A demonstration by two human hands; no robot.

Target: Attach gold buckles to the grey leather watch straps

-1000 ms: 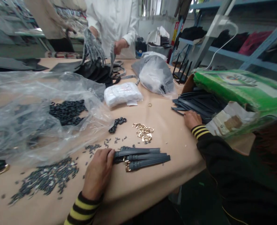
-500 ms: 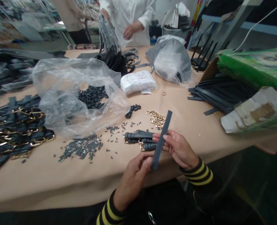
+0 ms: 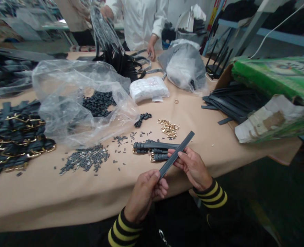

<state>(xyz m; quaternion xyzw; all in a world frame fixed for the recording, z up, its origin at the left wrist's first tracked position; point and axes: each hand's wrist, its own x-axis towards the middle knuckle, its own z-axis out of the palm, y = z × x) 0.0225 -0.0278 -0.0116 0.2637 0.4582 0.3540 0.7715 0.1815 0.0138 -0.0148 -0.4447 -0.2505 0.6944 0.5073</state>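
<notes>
Tan-covered surface (image 3: 110,192), one, bearing the following, left to right.

Black straps with gold metal buckles (image 3: 18,137), a thick pile at the left edge.

Crumpled clear plastic bag (image 3: 56,85), behind the small pieces, partly around a mound of black ring-shaped loops (image 3: 97,103).

Small dark grey tubular pieces (image 3: 86,158), a loose heap toward the near edge, with strays to its right.

Black straps in clear wrapping (image 3: 107,34), a bunch at the far edge, gripped at the top by a person in white (image 3: 138,24), whose other hand is lowered to the surface.

Left hand (image 3: 144,192), at the near edge, fingers and thumb closed on the lower end of a flat dark grey strip (image 3: 176,155).

White plastic-wrapped package (image 3: 149,89), toward the far edge; nearer, a few black loops (image 3: 143,119).

Dark straps with gold buckles (image 3: 148,147), several, lying together just beyond the hands.

Loose gold buckles (image 3: 168,129), a cluster behind those straps; one more apart, farther back.

Strip, held slanting above the near edge, upper end to the right.

Right hand (image 3: 196,168), thumb and fingers pinching the strip around its middle.

Translucent filled bag (image 3: 185,67), far edge.

Green box (image 3: 272,77), right corner, open, with long black strips (image 3: 234,101) protruding.
</notes>
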